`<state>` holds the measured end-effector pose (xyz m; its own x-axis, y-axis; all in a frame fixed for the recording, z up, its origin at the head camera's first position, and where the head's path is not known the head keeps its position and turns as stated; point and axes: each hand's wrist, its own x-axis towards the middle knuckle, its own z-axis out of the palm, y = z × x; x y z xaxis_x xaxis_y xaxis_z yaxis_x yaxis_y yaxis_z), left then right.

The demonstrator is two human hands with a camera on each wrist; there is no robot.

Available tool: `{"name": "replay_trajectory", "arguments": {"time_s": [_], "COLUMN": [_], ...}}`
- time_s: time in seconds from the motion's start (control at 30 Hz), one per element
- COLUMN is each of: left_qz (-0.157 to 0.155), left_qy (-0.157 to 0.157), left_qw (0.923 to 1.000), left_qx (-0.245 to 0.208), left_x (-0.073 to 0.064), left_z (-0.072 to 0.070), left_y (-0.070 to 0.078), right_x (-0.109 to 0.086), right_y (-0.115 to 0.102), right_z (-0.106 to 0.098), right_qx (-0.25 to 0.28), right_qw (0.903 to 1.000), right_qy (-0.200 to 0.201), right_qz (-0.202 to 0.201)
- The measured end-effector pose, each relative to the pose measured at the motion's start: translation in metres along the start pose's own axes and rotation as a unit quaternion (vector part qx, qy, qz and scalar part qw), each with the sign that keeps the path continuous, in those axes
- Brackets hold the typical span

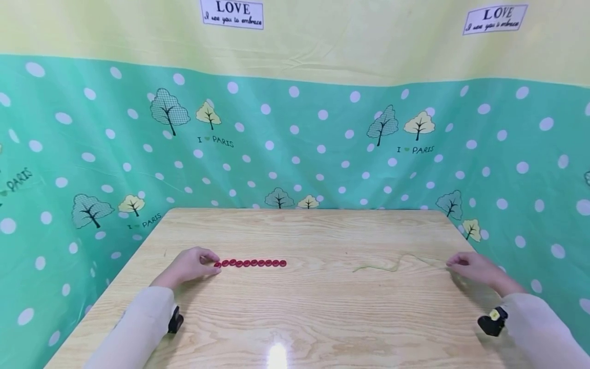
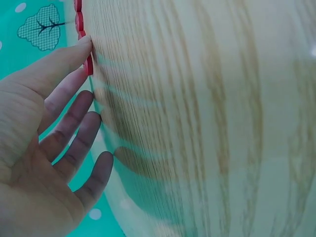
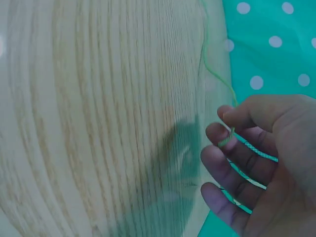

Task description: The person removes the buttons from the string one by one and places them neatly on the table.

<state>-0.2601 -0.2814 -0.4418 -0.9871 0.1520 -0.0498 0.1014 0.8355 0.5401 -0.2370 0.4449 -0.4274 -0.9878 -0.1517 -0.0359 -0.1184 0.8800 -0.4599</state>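
Several round red buttons (image 1: 254,263) lie side by side in a row on the wooden table. My left hand (image 1: 195,265) is at the row's left end, thumb and index finger pinching the last button (image 2: 89,65); the other fingers spread loosely. Off to the right, a thin green string (image 1: 380,268) trails in a wavy line over the tabletop. Its right end is pinched between the thumb and index finger of my right hand (image 1: 475,267). In the right wrist view a short tail of the string (image 3: 227,138) hangs below the thumb, against the fingers.
The light wooden table (image 1: 295,318) has its far edge against a green dotted curtain (image 1: 295,138). That curtain also hangs along both sides. A black wrist camera (image 1: 175,320) sits on the left sleeve, and another camera (image 1: 492,322) on the right one.
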Motion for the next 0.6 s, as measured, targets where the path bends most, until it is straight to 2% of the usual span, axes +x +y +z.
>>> {"name": "replay_trajectory", "arguments": {"time_s": [0.33,0.43,0.6], "left_qz": [0.004,0.007,0.017], "left_qy": [-0.004,-0.008,-0.032], "left_qw": [1.0000,0.9999,0.9993], "left_qx": [-0.002,0.001,0.005], "left_x": [0.0001,-0.0003,-0.0035], "left_z": [0.0000,-0.0011,-0.0070], "left_y": [-0.0016,-0.0013,0.0052], "right_x": [-0.0038,-0.0054,-0.0069], "right_y": [0.0059,0.0054,0.0027], "right_z": [0.0005,0.0026,0.0068], "right_qx": [0.003,0.009,0.016], "right_qw": [0.9987,0.9992,0.9988], "right_qy": [-0.005,0.011,0.046], "right_qz": [0.050,0.038,0.011]}}
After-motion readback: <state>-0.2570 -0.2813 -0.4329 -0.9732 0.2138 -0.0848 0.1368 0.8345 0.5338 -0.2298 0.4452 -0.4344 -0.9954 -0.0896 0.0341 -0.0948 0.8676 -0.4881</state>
